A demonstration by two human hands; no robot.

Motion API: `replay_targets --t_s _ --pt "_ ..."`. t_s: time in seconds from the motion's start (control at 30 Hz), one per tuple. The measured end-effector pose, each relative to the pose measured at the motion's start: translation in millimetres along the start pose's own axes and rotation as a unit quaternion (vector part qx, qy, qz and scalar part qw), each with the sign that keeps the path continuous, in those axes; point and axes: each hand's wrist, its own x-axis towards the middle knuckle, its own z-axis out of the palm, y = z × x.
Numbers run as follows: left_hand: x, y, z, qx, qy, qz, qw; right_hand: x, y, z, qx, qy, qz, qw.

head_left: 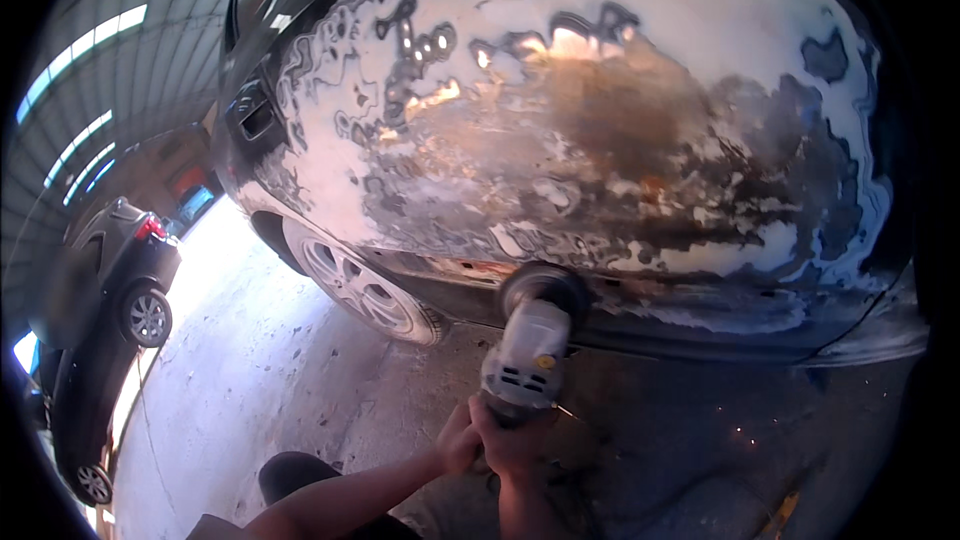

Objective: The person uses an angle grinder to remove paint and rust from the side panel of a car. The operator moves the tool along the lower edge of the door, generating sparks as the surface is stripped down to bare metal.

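Note:
My left hand (459,439) and my right hand (515,437) are closed together around the rear end of a grey angle grinder (530,350). The grinder points away from me, with a yellow button on its body. Its round dark disc (545,287) meets the lower edge of a car's side panel (600,130), close to the sill. The panel is stripped in patches, with whitish filler, bare brownish metal and dark paint remnants. My fingers partly overlap, so the grip's underside is hidden.
The car's wheel (350,275) stands left of the grinder. Small orange sparks (740,432) show over the floor at right, near a dark cable (680,500). A yellow object (786,513) lies lower right. Another dark car (110,310) is parked far left on the concrete floor (230,360).

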Motion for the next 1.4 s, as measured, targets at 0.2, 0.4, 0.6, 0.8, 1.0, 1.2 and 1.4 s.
replay_targets --t_s 0.2,0.4,0.6,0.8,1.0,1.2,1.4 --pt "5.1 -68.0 1.9 0.009 -0.027 0.095 0.995 -0.5 -9.6 -1.2 0.005 0.034 -0.013 0.999" --pt "2.6 -50.0 4.5 -0.055 0.031 0.06 0.996 0.6 14.4 6.0 -0.033 0.002 -0.01 0.999" --pt "13.0 -77.3 1.5 -0.107 -0.008 -0.011 0.994 6.6 19.2 4.9 -0.046 0.0 -0.075 0.996" --pt "11.2 -87.8 19.1 -0.213 0.022 0.015 0.977 11.4 28.1 -4.0 -0.127 -0.059 -0.052 0.989" --pt "10.2 -66.4 26.1 -0.229 0.006 0.014 0.973 14.4 23.7 -10.2 -0.119 -0.079 -0.05 0.988" --pt "5.2 -79.5 32.9 -0.271 0.062 0.004 0.961 11.0 5.5 16.1 -0.206 -0.093 -0.02 0.974" --pt "3.2 -90.6 31.9 -0.29 0.141 0.028 0.946 15.5 4.0 35.9 -0.287 -0.135 0.008 0.948"
